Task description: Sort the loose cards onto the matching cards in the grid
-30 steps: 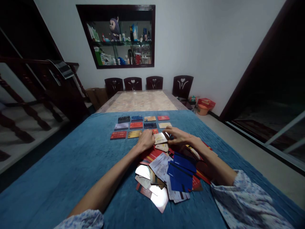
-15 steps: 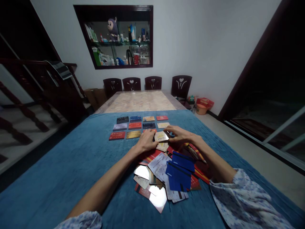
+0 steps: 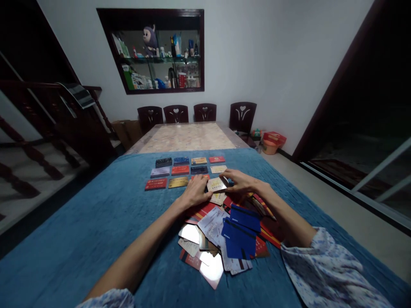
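Note:
Between my two hands is a cream-coloured plastic card (image 3: 216,185), tilted and catching the light. My left hand (image 3: 195,191) grips its left edge, fingers bent. My right hand (image 3: 239,181) pinches the right edge with thumb and fingers. Another cream card (image 3: 218,198) lies just below, on a loose heap of cards. On that heap, blue cards (image 3: 240,239) overlap pale lilac cards (image 3: 212,223) and red ones. Beyond my hands stand small card stacks in rows, among them a red stack (image 3: 156,184), a gold stack (image 3: 178,182) and a cream stack (image 3: 218,169).
A blue cloth (image 3: 105,222) covers the near part of the table, and its marble top (image 3: 192,134) shows farther off. Several dark chairs (image 3: 243,116) stand behind it. A shelf niche (image 3: 160,57) is set in the wall; a stair railing (image 3: 28,111) runs at left.
The whole view has shifted slightly. My hands keep nearly the same hold on the cream card, and the heap and stacks look unchanged.

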Available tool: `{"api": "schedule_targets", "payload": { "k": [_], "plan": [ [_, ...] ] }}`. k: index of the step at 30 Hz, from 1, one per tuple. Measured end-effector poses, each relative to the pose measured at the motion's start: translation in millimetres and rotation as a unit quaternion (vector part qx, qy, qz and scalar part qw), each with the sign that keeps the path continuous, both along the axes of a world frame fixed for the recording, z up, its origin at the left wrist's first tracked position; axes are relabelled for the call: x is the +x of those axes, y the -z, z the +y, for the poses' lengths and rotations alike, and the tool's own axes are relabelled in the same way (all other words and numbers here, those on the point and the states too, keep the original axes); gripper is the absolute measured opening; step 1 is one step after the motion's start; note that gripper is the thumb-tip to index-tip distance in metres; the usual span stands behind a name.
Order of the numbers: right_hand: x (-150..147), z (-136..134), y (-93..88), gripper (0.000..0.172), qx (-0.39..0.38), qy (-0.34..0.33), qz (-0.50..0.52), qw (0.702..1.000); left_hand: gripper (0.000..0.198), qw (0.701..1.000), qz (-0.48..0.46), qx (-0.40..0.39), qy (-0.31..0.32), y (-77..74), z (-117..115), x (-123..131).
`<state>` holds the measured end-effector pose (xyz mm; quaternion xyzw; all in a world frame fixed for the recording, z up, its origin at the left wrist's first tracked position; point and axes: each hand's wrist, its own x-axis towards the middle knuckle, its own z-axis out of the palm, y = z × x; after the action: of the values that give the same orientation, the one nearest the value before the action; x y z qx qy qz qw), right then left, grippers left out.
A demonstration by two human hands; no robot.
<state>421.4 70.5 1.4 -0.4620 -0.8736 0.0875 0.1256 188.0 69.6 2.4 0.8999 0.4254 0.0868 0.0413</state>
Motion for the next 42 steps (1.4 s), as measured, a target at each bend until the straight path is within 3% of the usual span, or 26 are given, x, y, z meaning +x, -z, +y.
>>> {"api": "schedule_targets", "payload": {
  "k": [6, 11, 18, 31, 42],
  "plan": [
    [3, 5, 3.2, 0.031, 0.011, 0.012, -0.037, 0.999, 0.034, 1.000, 0.017, -0.008, -0.003, -2.9, 1, 3],
    [6, 12, 7.6, 0.036, 0.028, 0.053, -0.052, 0.997, 0.034, 0.999, 0.040, -0.004, 0.012, -6.4, 9, 8],
    [9, 12, -8.9, 0.019, -0.012, 0.070, -0.095, 0.993, 0.035, 0.998, 0.061, 0.004, 0.026, -13.3, 24, 19],
    [9, 40, -21.5, 0.027, -0.029, 0.144, -0.176, 0.973, 0.030, 0.995, 0.090, 0.029, 0.041, -13.0, 70, 41],
    [6, 61, -28.3, 0.031, -0.060, 0.175, -0.206, 0.961, 0.027, 0.990, 0.133, 0.041, 0.026, -16.2, 88, 57]
  ]
}}
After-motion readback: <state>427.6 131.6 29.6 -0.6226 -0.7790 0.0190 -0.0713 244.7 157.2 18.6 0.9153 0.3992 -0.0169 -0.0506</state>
